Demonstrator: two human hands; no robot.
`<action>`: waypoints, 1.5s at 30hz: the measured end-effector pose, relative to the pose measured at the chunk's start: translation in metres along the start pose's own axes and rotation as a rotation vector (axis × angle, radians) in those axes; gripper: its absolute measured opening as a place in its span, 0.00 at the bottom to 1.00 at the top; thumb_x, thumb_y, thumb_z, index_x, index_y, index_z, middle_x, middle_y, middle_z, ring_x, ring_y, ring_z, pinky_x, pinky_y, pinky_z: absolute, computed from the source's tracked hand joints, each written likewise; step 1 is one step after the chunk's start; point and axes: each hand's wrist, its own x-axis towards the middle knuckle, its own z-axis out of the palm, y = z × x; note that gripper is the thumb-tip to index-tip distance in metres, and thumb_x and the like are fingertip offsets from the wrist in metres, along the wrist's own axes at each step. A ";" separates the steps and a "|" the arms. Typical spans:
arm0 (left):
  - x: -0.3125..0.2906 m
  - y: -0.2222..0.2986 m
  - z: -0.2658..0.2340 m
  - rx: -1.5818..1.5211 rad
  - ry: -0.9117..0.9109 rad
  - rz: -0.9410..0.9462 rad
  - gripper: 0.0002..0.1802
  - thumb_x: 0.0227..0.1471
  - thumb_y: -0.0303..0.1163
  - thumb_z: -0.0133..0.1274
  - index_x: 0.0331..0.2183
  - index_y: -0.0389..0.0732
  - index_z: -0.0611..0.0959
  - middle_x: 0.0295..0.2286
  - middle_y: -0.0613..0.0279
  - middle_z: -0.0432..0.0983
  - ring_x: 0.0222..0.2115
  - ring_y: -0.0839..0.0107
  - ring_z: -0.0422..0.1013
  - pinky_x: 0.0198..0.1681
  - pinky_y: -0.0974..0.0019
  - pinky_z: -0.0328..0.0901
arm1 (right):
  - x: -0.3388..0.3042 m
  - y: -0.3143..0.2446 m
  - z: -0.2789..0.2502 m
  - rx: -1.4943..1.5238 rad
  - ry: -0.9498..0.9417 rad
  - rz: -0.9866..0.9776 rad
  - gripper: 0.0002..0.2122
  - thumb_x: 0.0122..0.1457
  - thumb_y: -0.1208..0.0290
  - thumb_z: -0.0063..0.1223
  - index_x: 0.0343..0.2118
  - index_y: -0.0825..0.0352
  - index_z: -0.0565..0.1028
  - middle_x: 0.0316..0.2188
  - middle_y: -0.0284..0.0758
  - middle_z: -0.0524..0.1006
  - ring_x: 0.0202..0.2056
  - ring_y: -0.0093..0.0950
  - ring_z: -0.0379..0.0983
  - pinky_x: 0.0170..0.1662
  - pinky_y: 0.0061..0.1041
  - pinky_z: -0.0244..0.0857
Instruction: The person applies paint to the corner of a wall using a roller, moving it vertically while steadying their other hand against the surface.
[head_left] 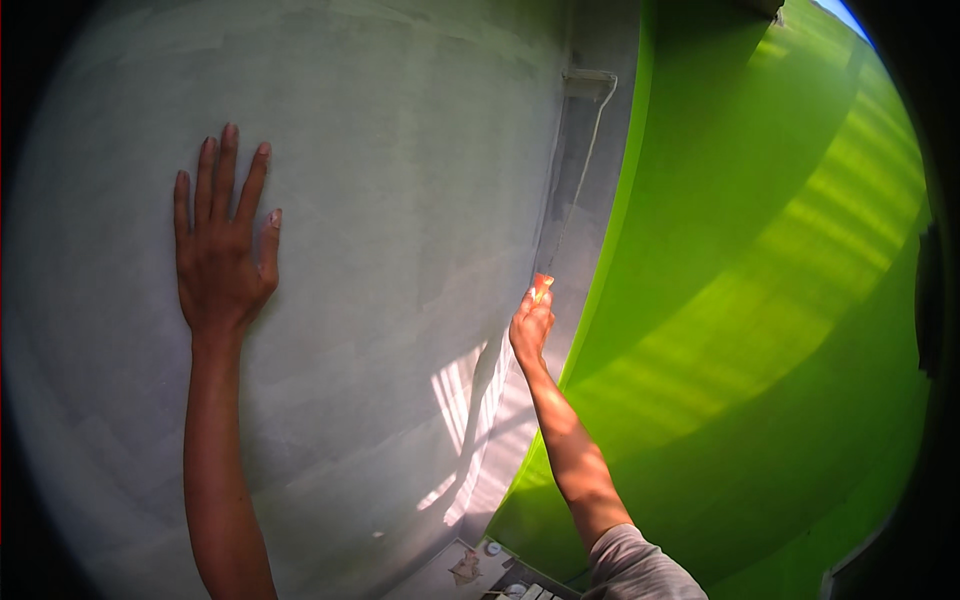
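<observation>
My left hand [222, 255] lies flat against the pale grey wall [370, 180], its fingers spread and pointing up. My right hand [532, 325] is closed around the orange handle of a paint roller [574, 203]. From the handle a thin, pale-coated metal rod runs upward. The roller head [590, 80] sits high on the narrow grey strip of wall between the pale grey face and the green wall. Its sleeve looks whitish and is partly in shade.
A bright green wall [720, 350] with bands of sunlight curves along the right. Striped sunlight also falls low on the grey wall. At the bottom, below my hands, are a pale surface with a brownish scrap [466, 568] and a small round item [492, 548].
</observation>
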 end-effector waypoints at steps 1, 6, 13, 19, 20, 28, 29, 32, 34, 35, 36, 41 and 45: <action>-0.001 -0.001 0.000 0.003 -0.004 -0.002 0.36 0.62 0.38 0.47 0.70 0.64 0.62 0.72 0.71 0.49 0.73 0.66 0.46 0.76 0.50 0.41 | 0.006 -0.009 0.004 0.004 0.016 -0.014 0.15 0.73 0.63 0.45 0.47 0.73 0.73 0.25 0.47 0.79 0.26 0.44 0.77 0.34 0.43 0.68; -0.001 0.000 0.000 0.005 -0.015 0.000 0.36 0.62 0.38 0.47 0.70 0.64 0.62 0.72 0.71 0.49 0.73 0.67 0.46 0.76 0.50 0.40 | 0.038 -0.025 0.018 0.004 0.027 0.009 0.16 0.72 0.61 0.45 0.46 0.74 0.72 0.24 0.48 0.79 0.27 0.48 0.79 0.34 0.46 0.69; -0.001 -0.001 -0.001 0.009 -0.001 0.006 0.37 0.62 0.37 0.47 0.70 0.64 0.61 0.72 0.71 0.48 0.73 0.68 0.45 0.76 0.50 0.40 | 0.028 -0.017 0.007 -0.095 -0.042 0.116 0.16 0.72 0.63 0.44 0.49 0.73 0.72 0.25 0.50 0.79 0.29 0.47 0.80 0.35 0.46 0.69; -0.002 -0.003 0.000 -0.007 0.003 0.003 0.37 0.62 0.37 0.47 0.70 0.63 0.61 0.72 0.70 0.48 0.73 0.66 0.45 0.76 0.50 0.40 | -0.025 0.002 -0.017 0.028 -0.047 0.067 0.14 0.72 0.68 0.46 0.54 0.70 0.73 0.31 0.48 0.81 0.33 0.44 0.81 0.40 0.43 0.70; -0.002 -0.002 0.000 -0.011 -0.002 0.001 0.37 0.62 0.37 0.47 0.70 0.63 0.62 0.72 0.70 0.48 0.73 0.66 0.45 0.76 0.50 0.40 | -0.032 0.013 -0.017 0.000 -0.024 -0.027 0.15 0.72 0.71 0.45 0.58 0.70 0.70 0.44 0.53 0.82 0.42 0.50 0.81 0.46 0.39 0.72; -0.002 -0.001 0.000 0.019 -0.019 -0.004 0.37 0.62 0.37 0.48 0.70 0.63 0.62 0.72 0.70 0.48 0.73 0.65 0.45 0.76 0.50 0.40 | -0.059 -0.011 -0.046 -0.023 -0.203 0.205 0.14 0.70 0.74 0.46 0.56 0.73 0.71 0.46 0.51 0.82 0.46 0.46 0.81 0.48 0.38 0.72; -0.003 -0.003 -0.001 0.028 -0.022 -0.003 0.37 0.62 0.38 0.48 0.70 0.63 0.62 0.72 0.70 0.48 0.73 0.65 0.45 0.76 0.50 0.40 | -0.063 -0.006 -0.043 -0.018 -0.207 0.203 0.14 0.70 0.74 0.46 0.56 0.73 0.71 0.46 0.51 0.82 0.46 0.46 0.81 0.48 0.38 0.72; -0.002 -0.001 0.000 0.010 -0.014 -0.005 0.37 0.62 0.38 0.48 0.70 0.63 0.61 0.72 0.70 0.48 0.73 0.66 0.45 0.76 0.50 0.40 | -0.073 0.020 -0.046 0.026 -0.063 -0.034 0.15 0.71 0.73 0.46 0.57 0.73 0.71 0.48 0.52 0.81 0.48 0.44 0.81 0.51 0.35 0.72; -0.002 0.002 0.002 0.003 -0.010 -0.006 0.37 0.62 0.38 0.48 0.70 0.63 0.61 0.72 0.71 0.48 0.73 0.66 0.45 0.76 0.50 0.40 | -0.075 0.040 -0.046 -0.002 -0.002 -0.059 0.15 0.71 0.71 0.47 0.56 0.71 0.73 0.39 0.47 0.81 0.38 0.40 0.79 0.43 0.35 0.71; -0.002 0.005 0.003 -0.002 -0.008 -0.009 0.37 0.62 0.38 0.48 0.70 0.63 0.61 0.72 0.71 0.48 0.73 0.66 0.45 0.76 0.50 0.40 | -0.075 0.048 -0.048 -0.017 0.028 -0.073 0.15 0.71 0.70 0.47 0.56 0.70 0.73 0.34 0.45 0.81 0.32 0.38 0.78 0.39 0.35 0.70; -0.002 0.005 0.003 -0.001 -0.008 -0.006 0.37 0.62 0.38 0.48 0.70 0.63 0.61 0.72 0.71 0.48 0.73 0.66 0.45 0.76 0.50 0.40 | -0.076 0.050 -0.049 -0.027 0.057 -0.083 0.15 0.71 0.69 0.48 0.56 0.69 0.74 0.30 0.43 0.81 0.27 0.36 0.76 0.35 0.35 0.69; -0.003 -0.001 0.001 0.023 -0.019 -0.013 0.37 0.62 0.38 0.48 0.70 0.63 0.61 0.73 0.72 0.47 0.73 0.67 0.45 0.76 0.50 0.40 | -0.076 0.033 -0.058 -0.008 0.059 -0.029 0.14 0.71 0.70 0.47 0.55 0.69 0.76 0.26 0.40 0.78 0.23 0.28 0.69 0.31 0.33 0.65; -0.004 -0.002 0.006 0.014 -0.003 -0.004 0.37 0.62 0.38 0.48 0.70 0.63 0.61 0.73 0.72 0.47 0.73 0.67 0.45 0.76 0.50 0.40 | -0.064 0.015 -0.061 0.009 -0.049 0.129 0.16 0.69 0.74 0.47 0.57 0.69 0.73 0.37 0.48 0.82 0.31 0.38 0.78 0.39 0.36 0.70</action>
